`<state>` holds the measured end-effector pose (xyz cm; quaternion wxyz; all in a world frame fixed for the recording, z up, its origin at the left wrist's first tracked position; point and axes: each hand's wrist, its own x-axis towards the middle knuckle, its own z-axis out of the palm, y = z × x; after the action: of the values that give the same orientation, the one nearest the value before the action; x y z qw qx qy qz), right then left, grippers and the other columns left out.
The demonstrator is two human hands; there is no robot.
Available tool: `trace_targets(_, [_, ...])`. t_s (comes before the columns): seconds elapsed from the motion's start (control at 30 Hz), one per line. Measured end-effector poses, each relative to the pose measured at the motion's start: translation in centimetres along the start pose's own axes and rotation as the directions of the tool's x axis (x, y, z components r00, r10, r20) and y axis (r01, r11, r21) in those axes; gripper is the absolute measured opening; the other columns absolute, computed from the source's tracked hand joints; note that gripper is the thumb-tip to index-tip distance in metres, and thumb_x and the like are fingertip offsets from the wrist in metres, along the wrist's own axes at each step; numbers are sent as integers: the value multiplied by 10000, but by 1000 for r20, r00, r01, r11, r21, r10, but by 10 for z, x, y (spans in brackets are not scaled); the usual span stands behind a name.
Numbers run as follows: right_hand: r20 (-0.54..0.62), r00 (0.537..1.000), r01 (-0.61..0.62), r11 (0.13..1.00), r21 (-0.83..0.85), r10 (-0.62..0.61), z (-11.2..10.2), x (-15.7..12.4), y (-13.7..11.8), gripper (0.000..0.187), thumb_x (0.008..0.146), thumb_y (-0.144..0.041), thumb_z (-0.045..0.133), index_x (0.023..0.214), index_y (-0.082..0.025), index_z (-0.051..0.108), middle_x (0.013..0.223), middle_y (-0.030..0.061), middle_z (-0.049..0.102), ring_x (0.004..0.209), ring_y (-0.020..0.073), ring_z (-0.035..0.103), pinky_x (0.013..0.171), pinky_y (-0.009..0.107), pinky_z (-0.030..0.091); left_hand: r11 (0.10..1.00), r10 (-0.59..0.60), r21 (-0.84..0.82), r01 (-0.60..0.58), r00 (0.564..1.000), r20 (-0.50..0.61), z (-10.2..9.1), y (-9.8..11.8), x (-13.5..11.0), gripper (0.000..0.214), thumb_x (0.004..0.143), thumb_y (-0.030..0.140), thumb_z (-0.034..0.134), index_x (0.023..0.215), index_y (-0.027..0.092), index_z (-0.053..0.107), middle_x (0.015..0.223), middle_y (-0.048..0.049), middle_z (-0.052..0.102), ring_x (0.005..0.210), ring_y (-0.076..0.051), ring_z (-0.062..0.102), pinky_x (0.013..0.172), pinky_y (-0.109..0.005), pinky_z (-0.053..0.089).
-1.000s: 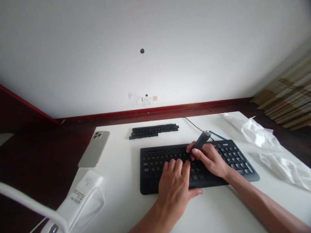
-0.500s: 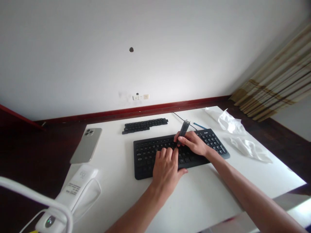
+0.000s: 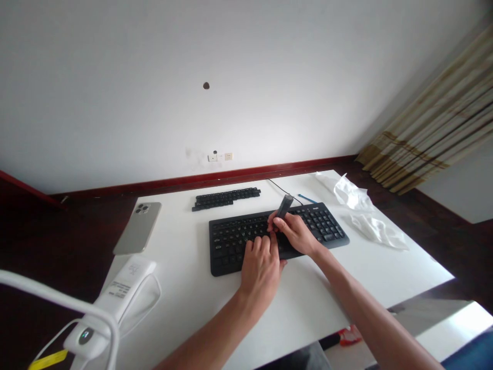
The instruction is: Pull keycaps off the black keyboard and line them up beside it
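our right hand (image 3: 295, 234) pinches a dark slim tool (image 3: 284, 205), its tip down on the middle rows of the black keyboard (image 3: 231, 241), which lies mid-way across the white desk (image 3: 185, 293). our left hand (image 3: 261, 267) rests flat on the keys, fingers together. a strip of loose keycaps (image 3: 226, 198) lies behind, and a phone (image 3: 137, 227) to the left.

Both forearms are bare along their whole visible length, slender, each ending in a bare grip: left grip (image 3: 260, 264), right grip (image 3: 295, 234).

Matt black plastic keyboard (image 3: 231, 241)
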<state>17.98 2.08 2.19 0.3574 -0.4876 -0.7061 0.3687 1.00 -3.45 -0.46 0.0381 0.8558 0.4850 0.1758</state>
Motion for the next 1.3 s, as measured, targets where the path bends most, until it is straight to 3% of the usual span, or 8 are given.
trace_targets(0.33, [94, 993, 80, 996, -24, -78, -6, -3, 3, 364, 1078, -488, 490, 1014, -193, 695, 941, 57, 742, 872, 223, 693, 839, 335, 506, 1000, 2, 18, -2, 1000, 0, -4, 3, -1, 674, 883, 379, 805, 1429, 74, 557, 1049, -110, 665, 952, -272, 583, 852, -435, 477])
trace_targets(0.53, [163, 980, 119, 992, -38, -111, -12, -3, -4, 347, 1077, -465, 502, 1020, -191, 706, 1002, 62, 730, 915, 226, 684, 869, 333, 495, 1000, 3, 16, -3, 1000, 0, -5, 3, -1, 534, 881, 365, 800, 1316, 109, 625, 1025, -104, 659, 946, -276, 579, 840, -436, 470])
trace_targets(0.77, [202, 971, 111, 988, 104, -130, -25, -2, 5, 322, 1074, -435, 516, 1062, -200, 736, 1050, 66, 732, 992, 247, 686, 933, 362, 501, 1000, 9, 3, -9, 1000, -12, -5, 1, 0, 618, 899, 412, 773, 1401, 109, 578, 1052, -107, 659, 965, -269, 578, 854, -427, 463])
trace_targets(1.1, [236, 971, 25, 996, 86, -45, -41, -8, 9, 377, 1057, -488, 520, 1203, -216, 735, 1193, 83, 731, 1120, 287, 661, 1031, 420, 497, 1000, 14, -2, -14, 1000, 3, -6, 1, 0, 698, 905, 399, 764, 1479, 86, 519, 1045, -100, 665, 965, -268, 585, 853, -438, 470])
trace_targets(1.3, [193, 980, -69, 992, 106, 47, -52, -10, 15, 408, 1008, -505, 612, 1260, -209, 734, 1215, 99, 745, 1151, 308, 679, 1052, 466, 518, 1000, 22, -14, -21, 1000, 9, -7, 0, 0, 684, 914, 388, 746, 1488, 97, 514, 1065, -103, 669, 986, -271, 587, 871, -434, 473])
